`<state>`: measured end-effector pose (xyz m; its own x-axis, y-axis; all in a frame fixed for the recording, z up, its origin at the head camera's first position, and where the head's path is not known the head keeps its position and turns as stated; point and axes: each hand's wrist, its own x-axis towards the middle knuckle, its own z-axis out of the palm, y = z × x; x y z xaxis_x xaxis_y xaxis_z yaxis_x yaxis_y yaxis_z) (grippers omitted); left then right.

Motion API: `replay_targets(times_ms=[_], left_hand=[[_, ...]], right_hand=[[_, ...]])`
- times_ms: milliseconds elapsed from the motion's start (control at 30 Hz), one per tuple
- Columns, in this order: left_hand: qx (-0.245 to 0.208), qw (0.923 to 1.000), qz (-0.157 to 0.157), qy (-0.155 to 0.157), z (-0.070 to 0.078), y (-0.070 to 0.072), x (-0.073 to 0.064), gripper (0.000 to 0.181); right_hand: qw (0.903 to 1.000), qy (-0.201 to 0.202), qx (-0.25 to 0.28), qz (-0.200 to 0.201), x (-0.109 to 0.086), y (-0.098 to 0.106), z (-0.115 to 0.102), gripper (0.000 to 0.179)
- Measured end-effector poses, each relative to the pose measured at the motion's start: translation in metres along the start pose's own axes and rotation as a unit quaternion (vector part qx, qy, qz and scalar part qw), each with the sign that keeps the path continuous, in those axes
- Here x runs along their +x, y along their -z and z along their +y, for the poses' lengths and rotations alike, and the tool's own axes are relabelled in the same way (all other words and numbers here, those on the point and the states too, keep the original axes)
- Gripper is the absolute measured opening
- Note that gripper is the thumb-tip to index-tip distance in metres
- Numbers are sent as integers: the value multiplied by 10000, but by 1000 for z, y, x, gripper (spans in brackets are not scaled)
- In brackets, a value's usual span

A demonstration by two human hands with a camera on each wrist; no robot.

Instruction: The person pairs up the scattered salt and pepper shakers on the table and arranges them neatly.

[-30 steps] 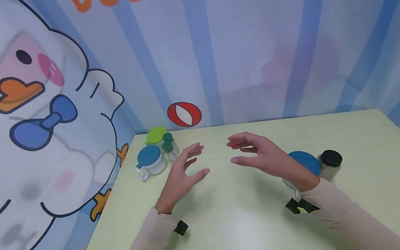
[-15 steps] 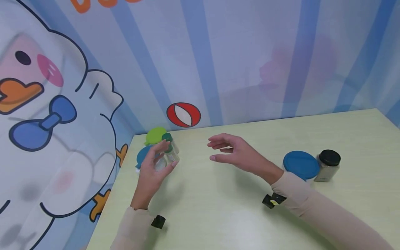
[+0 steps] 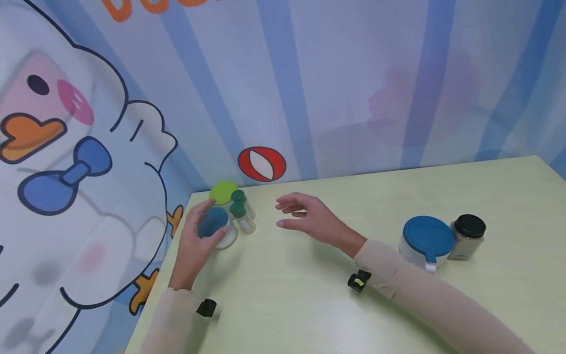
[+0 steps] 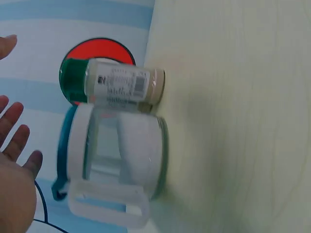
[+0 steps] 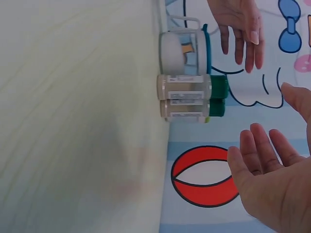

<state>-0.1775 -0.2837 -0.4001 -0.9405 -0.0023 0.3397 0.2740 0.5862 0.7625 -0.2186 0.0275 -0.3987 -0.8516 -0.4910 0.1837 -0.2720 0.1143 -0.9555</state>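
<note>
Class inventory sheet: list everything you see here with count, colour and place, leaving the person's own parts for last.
Left blue-lidded jar: 1, blue and whitish, table's left
Green-capped shakers: 2, dark green caps, beside that jar
Lime-lidded jar: 1, lime lid, back left corner
Right blue-lidded jar: 1, blue and whitish, table's right
Black-lidded jar: 1, black lid, beside it
Table: 1, pale yellow-green, below
Backdrop: 1, striped blue, behind
Printed bird: 1, mainly white, backdrop left
Printed ball: 1, red and white, above table edge
Lettering: partial, orange, top
Wrist devices: 2, black, at the sleeves
Sleeves: 2, beige, forearms
Left hand: 1, bare, at left jar
Right hand: 1, bare, right of shakers
</note>
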Motion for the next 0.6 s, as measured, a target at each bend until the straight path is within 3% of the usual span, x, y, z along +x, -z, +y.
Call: replay_targets(times_ms=[133, 300, 433, 600], left_hand=[[275, 9990, 105, 326, -15, 3, 2, 78], [460, 9950, -34, 882, -31, 1, 4, 91], [456, 9904, -80, 1306, -34, 1, 3, 99], [363, 9876, -161, 1518, -35, 1, 3, 103]], right_hand=[[9999, 25, -130, 63, 11, -7, 10, 51], [9998, 73, -148, 116, 27, -17, 20, 51], [9999, 101, -75, 58, 37, -26, 23, 50], [9997, 204, -114, 53, 48, -33, 26, 51]])
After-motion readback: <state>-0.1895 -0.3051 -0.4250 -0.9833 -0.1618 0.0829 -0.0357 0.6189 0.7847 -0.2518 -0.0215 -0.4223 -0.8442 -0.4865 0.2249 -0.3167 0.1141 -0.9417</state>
